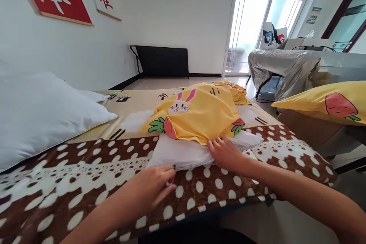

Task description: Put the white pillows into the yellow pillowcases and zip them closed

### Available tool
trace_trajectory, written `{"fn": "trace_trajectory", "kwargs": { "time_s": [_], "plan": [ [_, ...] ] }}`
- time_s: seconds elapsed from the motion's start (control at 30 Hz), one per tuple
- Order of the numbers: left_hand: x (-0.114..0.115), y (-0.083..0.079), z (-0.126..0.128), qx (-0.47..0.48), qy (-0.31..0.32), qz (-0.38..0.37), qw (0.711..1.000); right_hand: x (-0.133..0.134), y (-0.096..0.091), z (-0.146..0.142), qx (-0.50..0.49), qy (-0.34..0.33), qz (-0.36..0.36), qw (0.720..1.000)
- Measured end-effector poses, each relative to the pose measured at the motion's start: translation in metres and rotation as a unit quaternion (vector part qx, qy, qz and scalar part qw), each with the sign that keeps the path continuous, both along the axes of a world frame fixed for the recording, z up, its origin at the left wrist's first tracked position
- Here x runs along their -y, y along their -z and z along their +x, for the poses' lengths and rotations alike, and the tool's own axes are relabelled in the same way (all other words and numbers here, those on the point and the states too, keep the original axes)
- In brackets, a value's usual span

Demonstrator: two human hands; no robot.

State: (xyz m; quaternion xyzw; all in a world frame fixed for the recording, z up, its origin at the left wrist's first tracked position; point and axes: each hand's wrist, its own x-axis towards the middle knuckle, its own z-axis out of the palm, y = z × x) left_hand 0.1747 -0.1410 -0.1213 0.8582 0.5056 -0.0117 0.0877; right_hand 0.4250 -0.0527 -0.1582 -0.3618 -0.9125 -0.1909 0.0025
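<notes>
A yellow pillowcase point(208, 110) with a rabbit and carrots printed on it lies over a white pillow point(183, 152), whose near part sticks out from under the cloth. My right hand point(223, 153) has its fingers curled at the near edge of the yellow cloth, closed on it. Along the pillow's front seam runs a zipper point(194, 166), with a small dark pull point(174, 167) at its left end. Right by that pull is my left hand point(151, 185), thumb apart from the fingers; whether the fingertips touch it I cannot tell.
Beneath everything spreads a brown, white-dotted blanket point(114, 187) on a bed. A large white pillow point(48, 110) lies at left. To the right, a yellow carrot-print pillow point(323, 103) rests on a cardboard box point(303, 129). Crumpled yellow cloth point(238, 93) lies farther back, near a covered table point(286, 59).
</notes>
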Motion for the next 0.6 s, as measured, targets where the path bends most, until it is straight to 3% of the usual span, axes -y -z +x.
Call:
{"fn": "trace_trajectory", "kwargs": {
  "time_s": [0.1,0.17,0.27,0.33,0.4,0.5,0.57,0.6],
  "plan": [
    [-0.021,-0.004,0.016,0.013,0.004,0.18,0.984,0.004,-0.038,0.003,0.027,-0.008,-0.08,0.996],
    [-0.05,0.003,0.015,-0.013,-0.01,0.286,0.958,-0.001,-0.049,0.008,0.028,0.004,-0.032,0.999],
    [-0.095,0.012,0.001,-0.047,-0.053,0.336,0.939,-0.016,-0.044,0.021,0.032,0.061,0.059,0.996],
    [-0.113,0.003,-0.009,-0.056,-0.071,0.325,0.941,-0.026,-0.041,0.032,0.045,0.103,0.044,0.993],
    [-0.114,-0.021,-0.018,-0.066,-0.067,0.319,0.943,-0.03,-0.051,0.042,0.05,0.134,0.025,0.989],
    [-0.091,-0.062,-0.029,-0.068,-0.06,0.354,0.931,-0.018,-0.083,0.06,0.026,0.148,0.046,0.988],
    [-0.069,-0.069,-0.034,-0.058,-0.075,0.385,0.918,-0.003,-0.092,0.07,-0.012,0.127,0.076,0.989],
    [-0.058,-0.063,-0.035,-0.055,-0.083,0.387,0.917,0.005,-0.087,0.074,-0.031,0.11,0.083,0.99]
  ]
}}
